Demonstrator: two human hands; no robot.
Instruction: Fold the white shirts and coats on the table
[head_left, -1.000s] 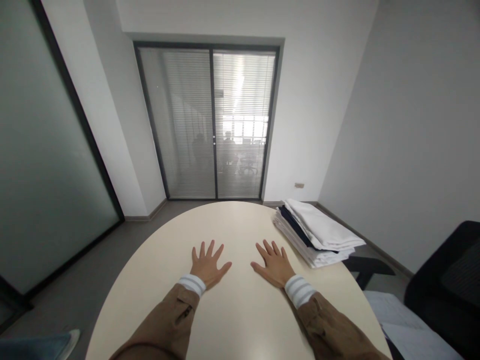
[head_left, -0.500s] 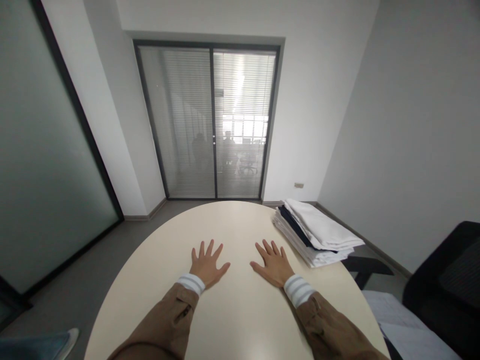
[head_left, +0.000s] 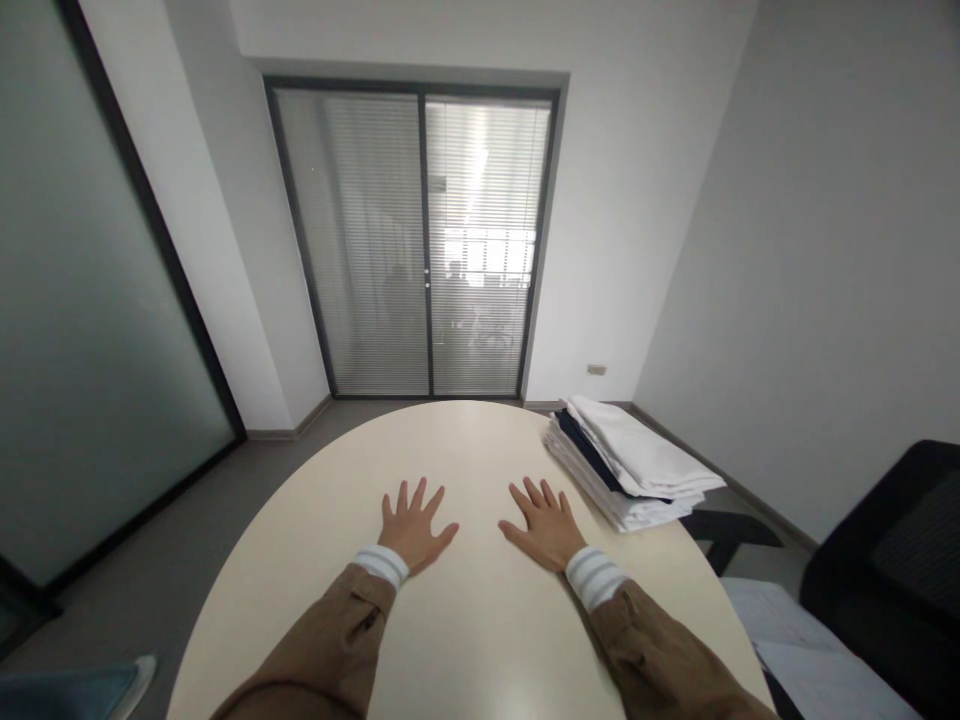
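Both your hands lie flat, palms down, on the cream oval table, fingers spread and holding nothing: left hand and right hand sit side by side near the middle, a bare strip of tabletop between them. The tabletop looks smooth, hard and faintly glossy, so expect cloth to slide on it easily. The nearest loose item is the stack of folded cloth at the table's far right edge, apart from your right hand and beyond its fingertips. It is mostly white layers with one navy piece sandwiched near the top, and the uppermost white piece lies askew and overhangs the rest. Judge it soft, limp and light per layer, though the whole stack would have some weight. It is not fragile, but the layers will likely shift against each other and lose their folds if pinched at one corner. Best hold, by my reading: palms under the bottom layer on two opposite sides, or for a single piece, both near corners of the top fold. Sliding doors with blinds stand behind the table; a black chair sits at the right.
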